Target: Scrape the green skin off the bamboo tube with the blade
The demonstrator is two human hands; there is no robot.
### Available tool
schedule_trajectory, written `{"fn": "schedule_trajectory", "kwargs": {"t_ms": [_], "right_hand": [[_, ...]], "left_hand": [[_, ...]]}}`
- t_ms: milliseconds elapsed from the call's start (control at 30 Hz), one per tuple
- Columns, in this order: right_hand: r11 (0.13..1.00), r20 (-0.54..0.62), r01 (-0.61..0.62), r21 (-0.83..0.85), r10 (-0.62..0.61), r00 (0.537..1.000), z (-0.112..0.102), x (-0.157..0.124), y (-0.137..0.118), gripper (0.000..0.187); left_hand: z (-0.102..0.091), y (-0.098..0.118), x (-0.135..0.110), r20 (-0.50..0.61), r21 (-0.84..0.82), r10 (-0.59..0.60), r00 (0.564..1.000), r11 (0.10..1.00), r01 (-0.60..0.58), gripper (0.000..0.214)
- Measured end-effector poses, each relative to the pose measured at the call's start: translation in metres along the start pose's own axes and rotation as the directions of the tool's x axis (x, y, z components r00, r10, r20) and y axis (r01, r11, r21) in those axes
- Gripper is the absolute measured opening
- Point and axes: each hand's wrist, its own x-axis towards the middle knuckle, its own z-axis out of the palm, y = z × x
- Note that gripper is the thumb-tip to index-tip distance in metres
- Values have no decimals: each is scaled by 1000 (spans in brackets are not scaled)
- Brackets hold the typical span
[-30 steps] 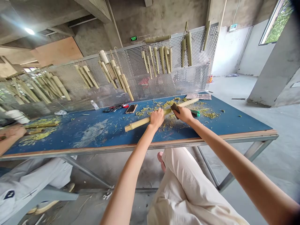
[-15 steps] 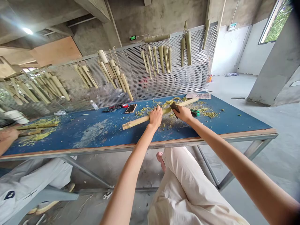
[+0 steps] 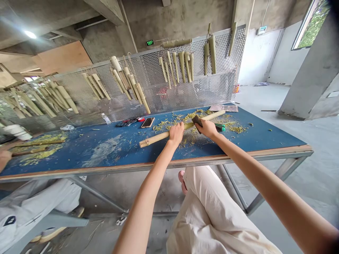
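Observation:
A long bamboo stick [image 3: 156, 137] lies slantwise on the blue table [image 3: 106, 151]. My left hand [image 3: 176, 133] is wrapped round its middle. My right hand [image 3: 208, 128] grips a dark flat blade [image 3: 197, 121] whose edge rests against the stick just right of my left hand. Pale green shavings [image 3: 190, 118] are scattered round both hands. A green-handled tool [image 3: 220, 127] lies behind my right hand.
A phone [image 3: 148, 122], scissors [image 3: 127, 122] and a small bottle [image 3: 106, 118] lie at the back of the table. Bamboo pieces [image 3: 182, 65] hang on the perforated metal screen. At the left another person's hand [image 3: 4, 157] works on bamboo among shavings.
The bamboo stick slid slightly left and back under my hands. The other person's hand at the left has drawn back toward the frame's edge.

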Motion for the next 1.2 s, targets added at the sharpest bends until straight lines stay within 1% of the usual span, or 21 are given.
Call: {"fn": "schedule_trajectory", "kwargs": {"t_ms": [133, 300, 400, 533, 667, 933, 1200], "right_hand": [[1000, 6, -1, -4, 1, 1000, 1, 1, 0, 39], [1000, -7, -27, -14, 27, 1000, 0, 0, 0, 38], [1000, -8, -25, -16, 25, 1000, 0, -1, 0, 38], [1000, 5, 8, -6, -8, 1000, 0, -1, -1, 36], [1000, 31, 25, -9, -24, 999, -2, -2, -2, 35], [1000, 48, 30, -3, -29, 998, -5, -3, -4, 34], [1000, 39, 29, 0, -29, 999, -5, -3, -4, 36]], "left_hand": [[0, 0, 0, -20, -48, -40, 999, 998, 39, 42], [-1, -2, -1, -54, -26, -55, 997, 998, 54, 38], [-1, -2, -1, -32, -22, -78, 996, 997, 77, 38], [-2, -2, -2, 5, -35, -101, 995, 994, 101, 41], [-1, 0, -2, 41, -36, -102, 994, 994, 104, 44], [2, 2, -1, 50, -41, -97, 994, 994, 100, 46], [-3, 0, -2, 45, -51, -98, 994, 994, 101, 50]]}}
